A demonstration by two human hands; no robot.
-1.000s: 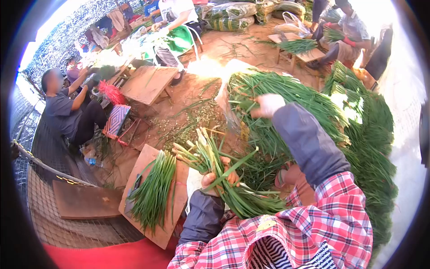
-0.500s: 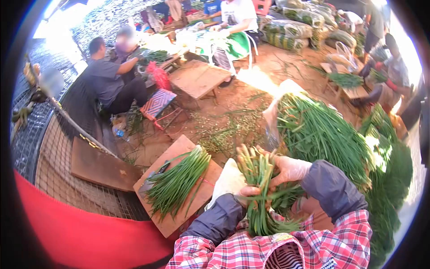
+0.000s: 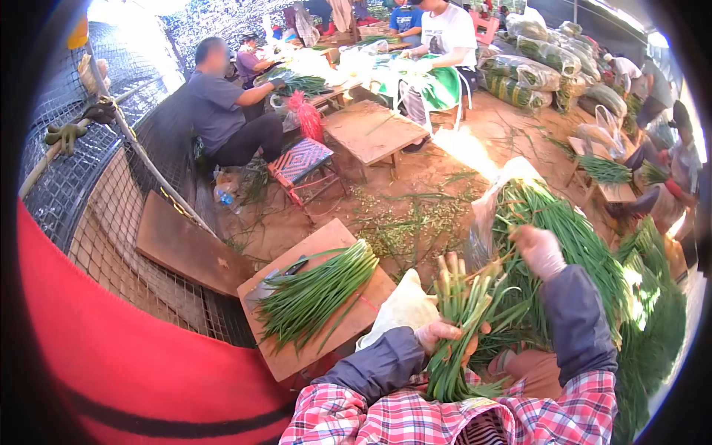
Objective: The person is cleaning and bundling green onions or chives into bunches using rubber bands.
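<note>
My left hand [image 3: 439, 335] is wrapped round a bunch of chives [image 3: 461, 315], pale stem ends up and green leaves hanging down toward my lap. To its upper right, my right hand [image 3: 539, 252] is apart from the bunch, in front of the big heap of chives [image 3: 571, 230]. Its fingers are curled together; what they hold, if anything, I cannot make out. A thin transparent glove seems to cover it. Left of my hands, a laid-out bundle of chives [image 3: 319, 293] rests on a low wooden board [image 3: 285, 360], partly over a knife [image 3: 285, 274].
A red cloth [image 3: 111, 348] spans the lower left, near a wire mesh and a brown board [image 3: 189, 252]. Ahead are a woven stool [image 3: 302, 159], a low wooden table [image 3: 374, 130] and seated people. Filled plastic bags [image 3: 519, 78] are stacked behind; trimmings litter the ground.
My right hand has left the bunch and moved up and right toward the heap. My left hand keeps hold of the bunch. The camera view has shifted, so the scene sits further right.
</note>
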